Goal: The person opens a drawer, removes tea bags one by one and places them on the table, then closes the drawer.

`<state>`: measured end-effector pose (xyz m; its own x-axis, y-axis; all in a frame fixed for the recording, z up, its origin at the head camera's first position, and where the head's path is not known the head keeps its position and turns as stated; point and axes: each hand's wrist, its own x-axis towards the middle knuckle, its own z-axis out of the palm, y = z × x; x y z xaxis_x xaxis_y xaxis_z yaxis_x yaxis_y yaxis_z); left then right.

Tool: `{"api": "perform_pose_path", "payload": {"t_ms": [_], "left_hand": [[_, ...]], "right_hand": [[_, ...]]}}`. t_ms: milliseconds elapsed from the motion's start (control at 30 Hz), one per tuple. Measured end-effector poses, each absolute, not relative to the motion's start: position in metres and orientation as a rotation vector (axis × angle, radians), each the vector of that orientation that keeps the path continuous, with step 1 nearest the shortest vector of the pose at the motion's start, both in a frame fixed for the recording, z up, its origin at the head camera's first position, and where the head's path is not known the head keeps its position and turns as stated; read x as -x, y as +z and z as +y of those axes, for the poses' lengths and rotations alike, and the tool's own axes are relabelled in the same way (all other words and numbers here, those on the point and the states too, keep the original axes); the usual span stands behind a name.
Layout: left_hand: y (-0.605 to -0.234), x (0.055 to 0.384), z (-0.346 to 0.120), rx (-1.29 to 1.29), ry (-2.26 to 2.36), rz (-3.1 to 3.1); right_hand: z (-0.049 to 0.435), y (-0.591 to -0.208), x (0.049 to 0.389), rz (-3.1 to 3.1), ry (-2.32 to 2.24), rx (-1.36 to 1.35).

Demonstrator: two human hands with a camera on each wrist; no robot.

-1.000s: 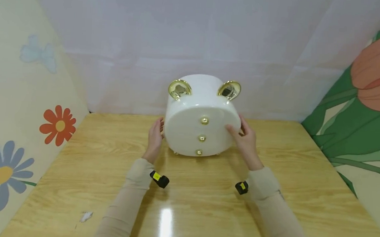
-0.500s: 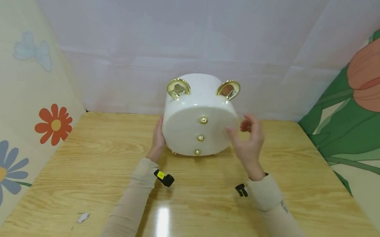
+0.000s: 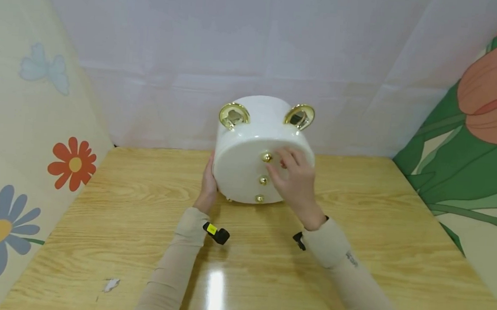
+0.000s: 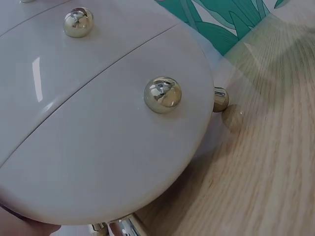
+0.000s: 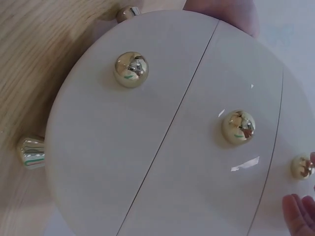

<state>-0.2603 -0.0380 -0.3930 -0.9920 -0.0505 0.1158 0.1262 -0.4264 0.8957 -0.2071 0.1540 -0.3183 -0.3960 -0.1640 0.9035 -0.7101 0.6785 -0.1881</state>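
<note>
On a wood-grain table (image 3: 365, 189) before a white cloth backdrop (image 3: 186, 53) stands a white drawer box (image 3: 239, 168) with gold ears (image 3: 234, 115). The left hand (image 3: 208, 183) lies extended against its left side, while the right hand (image 3: 296, 181) has bent fingers beside the top gold knob (image 3: 267, 157), though I cannot tell whether they pinch it. Both wrist views reveal seams (image 5: 173, 118) across the front, indistinguishable from the head.

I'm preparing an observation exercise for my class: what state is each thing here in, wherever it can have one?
White box: upright on the table
Top panel: closed, flush
Middle panel: closed, flush
Bottom panel: closed, flush
Left grip: resting against the box's left side
Right grip: thumb and fingers apart at the top knob, contact unclear
</note>
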Motion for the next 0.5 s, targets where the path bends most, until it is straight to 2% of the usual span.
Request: {"api": "perform_pose_path", "payload": {"t_ms": [500], "left_hand": [[-0.396,0.263,-0.038,0.117,-2.558,-1.602]], "right_hand": [[0.137,-0.316,0.214,-1.907,0.597,-0.731]]}}
